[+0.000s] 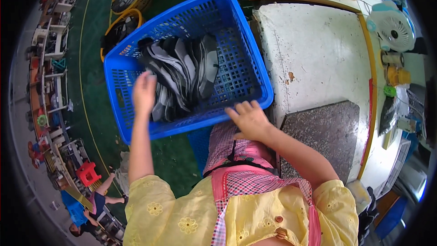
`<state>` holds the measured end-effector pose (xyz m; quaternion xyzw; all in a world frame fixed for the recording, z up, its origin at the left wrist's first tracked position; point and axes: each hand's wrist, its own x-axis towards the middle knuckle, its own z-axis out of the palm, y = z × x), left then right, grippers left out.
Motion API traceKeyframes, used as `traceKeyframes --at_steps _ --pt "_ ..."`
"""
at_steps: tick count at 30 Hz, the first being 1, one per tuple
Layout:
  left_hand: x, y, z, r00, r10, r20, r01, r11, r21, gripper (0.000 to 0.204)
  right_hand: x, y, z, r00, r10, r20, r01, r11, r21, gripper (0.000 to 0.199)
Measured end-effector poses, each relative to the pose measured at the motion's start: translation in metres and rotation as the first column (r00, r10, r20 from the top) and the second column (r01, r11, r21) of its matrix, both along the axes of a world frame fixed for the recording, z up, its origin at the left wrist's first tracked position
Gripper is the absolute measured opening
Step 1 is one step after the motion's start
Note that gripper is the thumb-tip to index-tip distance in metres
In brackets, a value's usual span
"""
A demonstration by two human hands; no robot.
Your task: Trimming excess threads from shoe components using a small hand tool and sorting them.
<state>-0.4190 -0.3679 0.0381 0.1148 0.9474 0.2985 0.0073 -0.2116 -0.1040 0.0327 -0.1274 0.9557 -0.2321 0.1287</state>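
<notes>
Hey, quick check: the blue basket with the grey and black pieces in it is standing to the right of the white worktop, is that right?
Not quite: the head view shows the blue basket, with the grey and black pieces in it, standing to the left of the white worktop.

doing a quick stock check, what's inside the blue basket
Overlapping black and grey flat pieces lie inside the blue basket; the left hand is at their left edge. Bare openwork bottom shows to their right. Whatever lies beneath the pieces is covered.
</notes>
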Motion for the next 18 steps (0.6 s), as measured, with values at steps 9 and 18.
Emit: traceKeyframes --at_steps 9,18 --pt "0.007 0.036 -0.092 0.839 -0.213 0.501 0.458 0.774 -0.437 0.067 0.043 -0.072 -0.017 0.99 -0.047 -0.135 0.029 0.991 -0.131 0.008" --pt "0.039 0.166 -0.05 0.728 -0.672 0.134 0.672 0.739 0.051 0.035 0.047 -0.02 -0.036 0.964 -0.262 -0.042 0.239 0.929 -0.283 0.033"
